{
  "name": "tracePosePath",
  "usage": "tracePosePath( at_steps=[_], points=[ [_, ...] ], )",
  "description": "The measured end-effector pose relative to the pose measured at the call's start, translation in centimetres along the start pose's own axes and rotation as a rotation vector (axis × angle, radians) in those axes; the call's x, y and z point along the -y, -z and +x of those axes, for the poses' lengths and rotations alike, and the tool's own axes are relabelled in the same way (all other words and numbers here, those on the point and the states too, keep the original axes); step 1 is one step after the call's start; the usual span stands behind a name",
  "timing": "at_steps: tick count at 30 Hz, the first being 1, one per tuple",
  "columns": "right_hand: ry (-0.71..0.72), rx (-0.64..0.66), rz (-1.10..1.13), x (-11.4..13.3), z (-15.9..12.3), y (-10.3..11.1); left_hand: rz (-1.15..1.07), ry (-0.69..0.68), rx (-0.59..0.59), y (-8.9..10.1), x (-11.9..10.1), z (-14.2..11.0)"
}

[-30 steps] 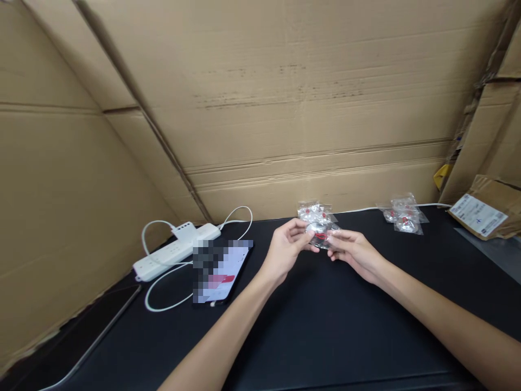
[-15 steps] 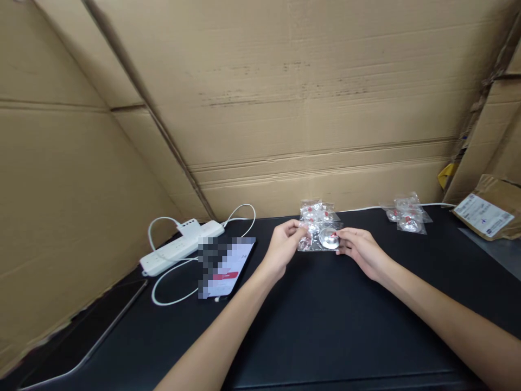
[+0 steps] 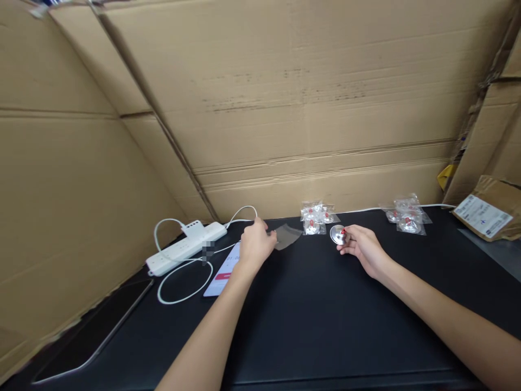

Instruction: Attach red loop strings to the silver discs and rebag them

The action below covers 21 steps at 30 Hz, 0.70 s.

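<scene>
1. Fingers of the right hand (image 3: 363, 248) are drawn narrow, pinching a shiny silver disc (image 3: 337, 235) at its right edge, where a small red piece (image 3: 343, 232) shows.
2. The silver disc is held tilted over the middle of the black table (image 3: 325, 326); whether its lower edge touches the surface, I cannot tell.
3. Curled fingers of the left hand (image 3: 258, 242) hold a clear bag (image 3: 288, 237) by its left end; the exact grip is partly hidden. The bag spreads to the right, towards the silver disc but apart from it.
4. At the far side, just beyond the disc and to its left, lies a cluster of clear packets (image 3: 312, 226) with red spots. A second group of packets (image 3: 408, 224) sits farther right.
5. Left of the left hand is a phone (image 3: 224, 277) with a lit screen, partly covered by hand and forearm. Farther left lies a white power strip (image 3: 171, 259).
6. At the far right rests a brown package (image 3: 502, 198) bearing a white label (image 3: 483, 215).
</scene>
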State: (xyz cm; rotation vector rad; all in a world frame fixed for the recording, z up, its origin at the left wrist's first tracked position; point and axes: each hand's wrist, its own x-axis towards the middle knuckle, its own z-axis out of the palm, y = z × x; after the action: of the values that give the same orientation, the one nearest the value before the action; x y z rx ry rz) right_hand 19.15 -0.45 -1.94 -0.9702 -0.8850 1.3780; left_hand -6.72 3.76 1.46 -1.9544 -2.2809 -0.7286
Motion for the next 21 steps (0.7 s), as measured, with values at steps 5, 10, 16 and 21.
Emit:
tracePosePath(
  at_steps=[5, 10, 16, 21],
  points=[
    [0.004, 0.018, -0.021, 0.1, -0.1, -0.2, 0.260, -0.010, 0.142, -0.7, 0.2, -0.6],
    [0.010, 0.014, -0.052, 0.2, -0.2, -0.4, 0.314, -0.074, 0.044, 0.1, -0.2, -0.9],
    [0.049, 0.051, -0.143, -0.3, -0.4, -0.9, -0.281, -0.373, -0.042, 0.5, -3.2, -2.3],
    [0.107, 0.119, -0.183, -0.9, -0.6, -1.5, -0.775, -0.538, 0.358, -0.4, -6.3, -5.4]
  ],
)
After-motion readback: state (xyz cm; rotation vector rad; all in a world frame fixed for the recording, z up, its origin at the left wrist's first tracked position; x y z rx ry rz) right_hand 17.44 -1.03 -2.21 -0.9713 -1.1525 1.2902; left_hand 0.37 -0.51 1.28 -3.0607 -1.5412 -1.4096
